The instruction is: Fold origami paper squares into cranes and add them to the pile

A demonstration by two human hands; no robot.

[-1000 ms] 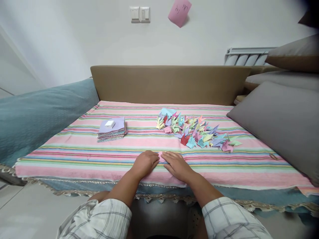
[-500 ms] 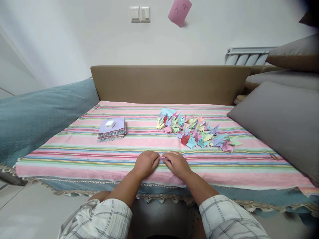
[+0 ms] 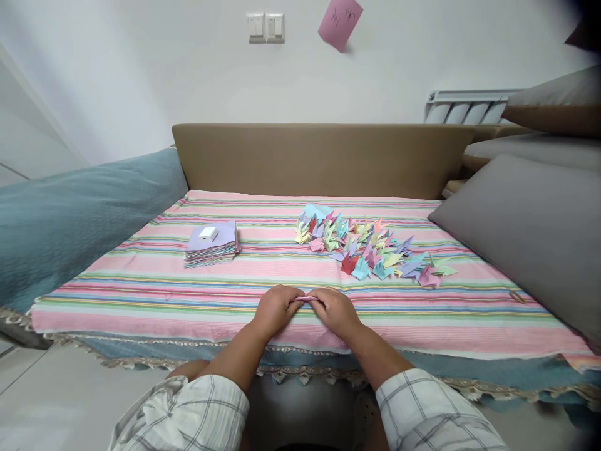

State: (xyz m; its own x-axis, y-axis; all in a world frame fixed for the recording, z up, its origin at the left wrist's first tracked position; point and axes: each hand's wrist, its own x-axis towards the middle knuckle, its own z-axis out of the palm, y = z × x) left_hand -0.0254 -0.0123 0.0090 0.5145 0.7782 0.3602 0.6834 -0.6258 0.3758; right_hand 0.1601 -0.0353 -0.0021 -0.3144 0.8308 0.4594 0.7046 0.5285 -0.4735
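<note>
Between both hands is a small folded piece of pinkish-purple paper [image 3: 306, 299], seen edge-on as a thin strip. My left hand [image 3: 278, 309] pinches its left end, and my right hand [image 3: 335, 311] pinches its right end. Both hands rest low over the striped cloth, and the fingers hide most of the paper. Beyond them, slightly right, lies a heap of folded paper cranes [image 3: 370, 247] in many colours. To the left stands a stack of square coloured paper [image 3: 213, 247] with a small white block [image 3: 208, 234] on top.
The pink striped cloth [image 3: 141, 269] covers a seat with a brown backrest [image 3: 319, 160]. A blue armrest [image 3: 89, 216] bounds the left, grey cushions [image 3: 526, 232] the right. A small brown object [image 3: 517, 296] lies near the cushion. Pink paper [image 3: 340, 24] hangs on the wall.
The hands stay in nearly the same place, with the fingers shifted slightly along the paper. Its strip now shows a little longer between them. The heap and stack are unmoved.
</note>
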